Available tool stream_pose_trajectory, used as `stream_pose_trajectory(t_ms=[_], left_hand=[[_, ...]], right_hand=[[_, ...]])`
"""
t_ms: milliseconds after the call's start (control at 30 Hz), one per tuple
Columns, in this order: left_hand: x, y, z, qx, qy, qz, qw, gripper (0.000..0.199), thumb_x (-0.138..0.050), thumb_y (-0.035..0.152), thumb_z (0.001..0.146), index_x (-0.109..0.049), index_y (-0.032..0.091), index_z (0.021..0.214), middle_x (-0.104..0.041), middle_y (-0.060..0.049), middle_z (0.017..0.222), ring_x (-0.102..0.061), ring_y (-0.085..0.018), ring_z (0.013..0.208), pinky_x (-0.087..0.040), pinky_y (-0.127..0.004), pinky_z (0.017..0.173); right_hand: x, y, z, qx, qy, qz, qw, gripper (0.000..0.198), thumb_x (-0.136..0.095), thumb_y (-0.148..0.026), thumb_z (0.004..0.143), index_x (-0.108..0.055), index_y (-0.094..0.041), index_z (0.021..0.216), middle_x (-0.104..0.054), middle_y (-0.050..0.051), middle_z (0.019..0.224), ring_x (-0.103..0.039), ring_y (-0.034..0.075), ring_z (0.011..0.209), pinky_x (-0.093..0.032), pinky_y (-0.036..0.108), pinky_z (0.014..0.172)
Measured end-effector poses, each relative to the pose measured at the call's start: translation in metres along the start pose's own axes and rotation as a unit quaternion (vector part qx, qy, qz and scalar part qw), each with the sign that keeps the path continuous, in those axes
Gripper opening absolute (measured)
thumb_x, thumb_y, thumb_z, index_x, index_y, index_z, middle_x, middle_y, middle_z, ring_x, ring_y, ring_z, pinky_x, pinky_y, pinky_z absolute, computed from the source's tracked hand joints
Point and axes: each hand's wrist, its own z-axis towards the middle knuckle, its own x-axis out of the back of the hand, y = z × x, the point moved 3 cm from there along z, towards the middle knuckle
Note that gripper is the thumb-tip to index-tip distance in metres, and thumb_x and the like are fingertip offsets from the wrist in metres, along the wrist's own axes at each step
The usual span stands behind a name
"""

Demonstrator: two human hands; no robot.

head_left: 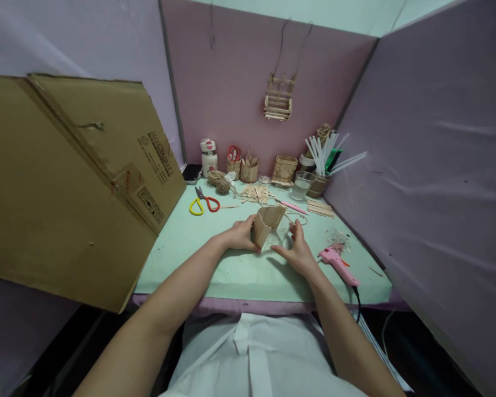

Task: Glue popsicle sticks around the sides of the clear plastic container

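Note:
A brown piece with upright panels [263, 226], of cardboard or flat wooden sticks, stands tilted over the front middle of the table. My left hand [244, 234] grips its left side between thumb and fingers. Joined to or beside its right side is a see-through plastic part [278, 239]; I cannot tell which. My right hand [296, 249] curves around this clear part, thumb in front and fingers behind. Some pale twine [302, 219] loops by the right fingertips. Right of that hand, a pink glue gun [339, 266] lies on its side.
Scissors [204, 201] lie at left, near a twine ball [218, 182]. Behind are loose wooden sticks [254, 193], a pink pen-like tool [293, 207], a glass [301, 186] and a pot of white glue sticks [319, 182]. A large cardboard sheet [78, 182] leans at left.

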Motion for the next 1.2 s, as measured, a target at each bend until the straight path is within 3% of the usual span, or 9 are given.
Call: stream_pose_trajectory(t_ms=[133,367,567,733,867,933,1100,1200], left_hand=[[0.0,0.002,0.001,-0.006,-0.011,0.009,1.0,0.103,-0.086,0.046,0.05,-0.039,0.02,0.138,-0.059,-0.011,0.132,-0.056,-0.035,0.121,-0.046,-0.042,0.098],[-0.001,0.0,0.004,-0.01,-0.005,-0.026,1.0,0.1,-0.088,0.046,0.047,-0.045,0.019,0.133,-0.064,-0.011,0.122,-0.06,-0.035,0.112,-0.048,-0.04,0.09],[0.0,-0.002,0.004,-0.018,-0.01,-0.085,0.996,0.101,-0.09,0.044,0.047,-0.045,0.019,0.133,-0.061,-0.012,0.127,-0.056,-0.036,0.119,-0.045,-0.046,0.099],[0.008,0.005,0.003,-0.042,-0.035,-0.267,0.962,0.098,-0.09,0.038,0.053,-0.04,0.019,0.135,-0.052,-0.018,0.139,-0.049,-0.033,0.132,-0.041,-0.046,0.106],[0.012,0.012,0.001,-0.03,-0.084,-0.381,0.92,0.086,-0.088,0.043,0.057,-0.047,0.016,0.127,-0.061,-0.018,0.127,-0.056,-0.034,0.123,-0.044,-0.048,0.101],[0.014,0.014,0.0,-0.022,-0.092,-0.409,0.907,0.084,-0.088,0.044,0.057,-0.049,0.015,0.125,-0.064,-0.017,0.123,-0.057,-0.034,0.121,-0.044,-0.047,0.1],[0.014,0.015,-0.001,-0.025,-0.107,-0.434,0.894,0.081,-0.087,0.047,0.057,-0.052,0.017,0.125,-0.065,-0.015,0.124,-0.055,-0.033,0.123,-0.042,-0.045,0.102],[0.013,0.014,-0.001,-0.026,-0.115,-0.439,0.891,0.085,-0.088,0.046,0.056,-0.052,0.018,0.127,-0.065,-0.015,0.124,-0.054,-0.033,0.125,-0.041,-0.046,0.103]], right_hand=[[-0.008,0.004,-0.002,-0.014,-0.061,-0.035,0.997,0.114,-0.08,-0.036,0.065,-0.012,-0.019,0.154,-0.047,0.021,0.148,-0.048,0.032,0.136,-0.036,0.053,0.112],[-0.013,-0.001,-0.003,-0.012,-0.044,-0.063,0.997,0.103,-0.077,-0.035,0.066,-0.02,-0.018,0.151,-0.05,0.02,0.146,-0.051,0.032,0.133,-0.04,0.052,0.11],[-0.014,-0.001,-0.004,-0.003,-0.022,-0.055,0.998,0.098,-0.076,-0.036,0.068,-0.024,-0.02,0.149,-0.053,0.02,0.142,-0.053,0.033,0.13,-0.04,0.055,0.108],[-0.007,-0.017,-0.009,0.028,0.031,-0.031,0.999,0.095,-0.076,-0.049,0.069,-0.031,-0.018,0.147,-0.056,0.017,0.13,-0.056,0.032,0.119,-0.044,0.054,0.103],[-0.001,-0.036,-0.017,0.06,0.036,-0.008,0.997,0.09,-0.072,-0.055,0.073,-0.033,-0.023,0.147,-0.047,0.015,0.131,-0.051,0.03,0.12,-0.05,0.049,0.095],[0.001,-0.041,-0.02,0.063,0.031,0.018,0.997,0.085,-0.068,-0.057,0.076,-0.033,-0.025,0.147,-0.043,0.015,0.136,-0.048,0.03,0.124,-0.05,0.048,0.096],[0.004,-0.036,-0.019,0.033,0.02,0.093,0.995,0.08,-0.06,-0.061,0.082,-0.03,-0.025,0.147,-0.04,0.014,0.15,-0.041,0.029,0.138,-0.033,0.054,0.114],[0.002,-0.032,-0.016,0.0,-0.011,0.168,0.986,0.08,-0.055,-0.063,0.084,-0.027,-0.023,0.148,-0.044,0.016,0.149,-0.045,0.028,0.137,-0.035,0.053,0.114]])
